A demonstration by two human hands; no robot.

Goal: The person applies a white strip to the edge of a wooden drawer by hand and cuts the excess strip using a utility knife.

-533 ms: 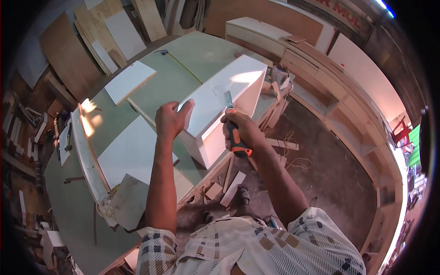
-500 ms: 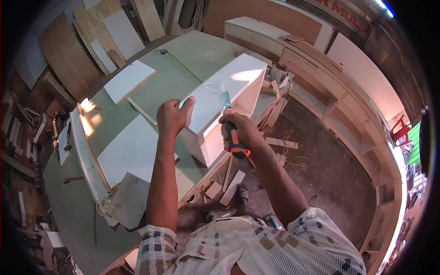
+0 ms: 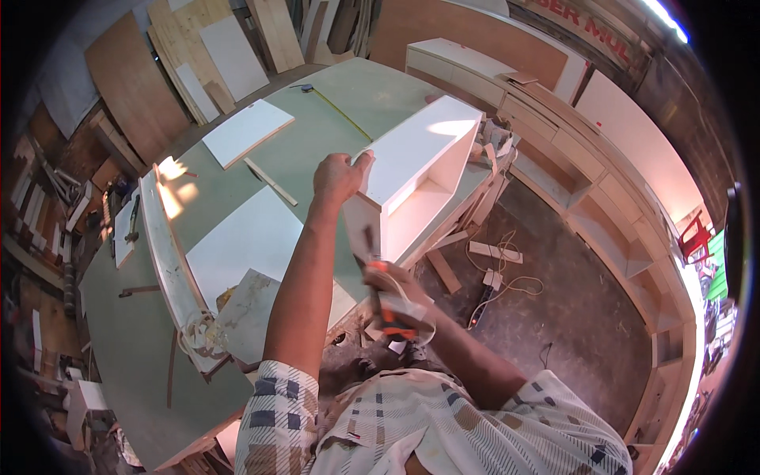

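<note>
A long white box (image 3: 412,154), open on its right side, lies on the green worktable (image 3: 348,87). My left hand (image 3: 342,176) is closed on the box's near left edge, thumb and fingers at the top corner. Below the box's near end, my right hand (image 3: 392,289) is wrapped round the orange-and-black handle of a chisel (image 3: 396,326). Its blade points up toward the box and is smeared by motion. A thin pale strip (image 3: 427,323) loops around the right hand; how it is held is unclear.
White panels (image 3: 245,237) and a narrow wooden strip (image 3: 271,182) lie on the table's left. A tape measure (image 3: 305,88) is pulled out at the back. Offcuts and a power strip (image 3: 479,307) with cords lie on the floor. A long low cabinet (image 3: 578,186) curves along the right.
My right hand has brought the chisel down and left, from above the box to below its near end. The pale curl no longer lies on the box top. My left hand stays at the box.
</note>
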